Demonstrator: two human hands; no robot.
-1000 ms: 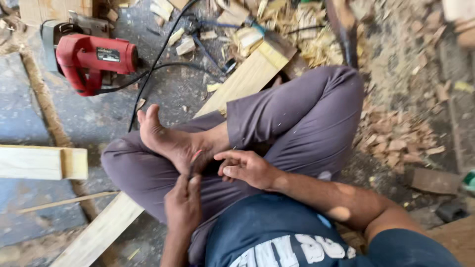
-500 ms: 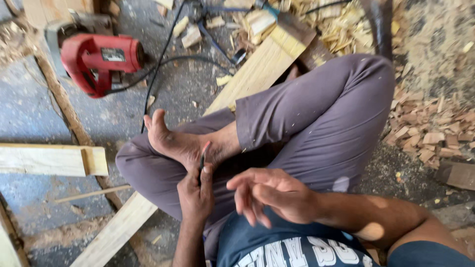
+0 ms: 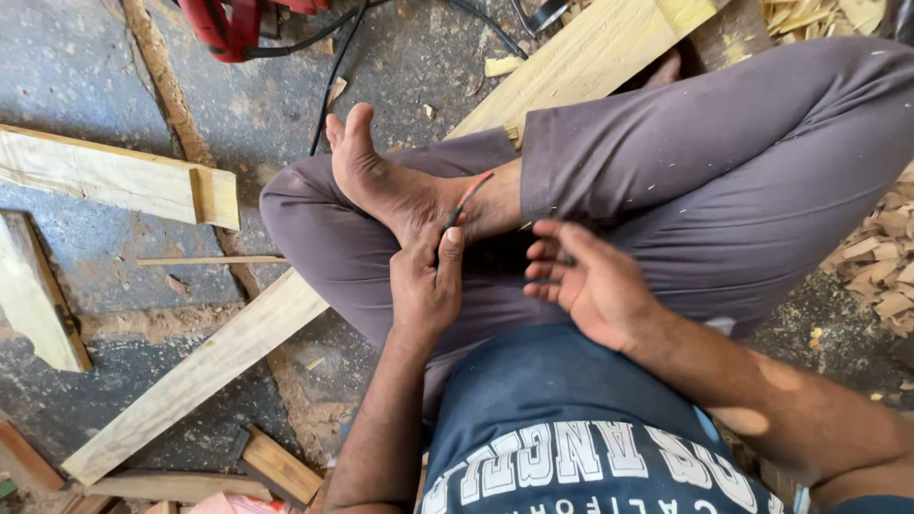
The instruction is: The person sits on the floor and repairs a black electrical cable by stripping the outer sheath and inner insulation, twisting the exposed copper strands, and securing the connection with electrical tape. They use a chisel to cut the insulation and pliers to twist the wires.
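Observation:
I sit cross-legged on the floor in grey trousers, one bare foot (image 3: 376,176) resting on my thigh. My left hand (image 3: 427,286) lies against the ankle, its fingers closed on a thin red and dark pencil (image 3: 468,198) that points up over the ankle. My right hand (image 3: 590,286) hovers over my lap just right of the left hand, fingers apart and slightly curled, palm turned toward the left. Whether a small dark bit sits between its fingers is unclear. A long pale wooden plank (image 3: 219,362) runs diagonally under my legs.
A red power saw (image 3: 228,19) with a black cord (image 3: 333,86) sits at the top. A notched wooden board (image 3: 114,176) and another offcut (image 3: 33,295) lie on the left, scraps (image 3: 276,466) at the bottom, and wood chips (image 3: 885,276) are piled at the right.
My right hand was lifted with its fingers spread, then came down beside the left hand. The left hand has stayed at the ankle with the pencil. The view has shifted closer and lower.

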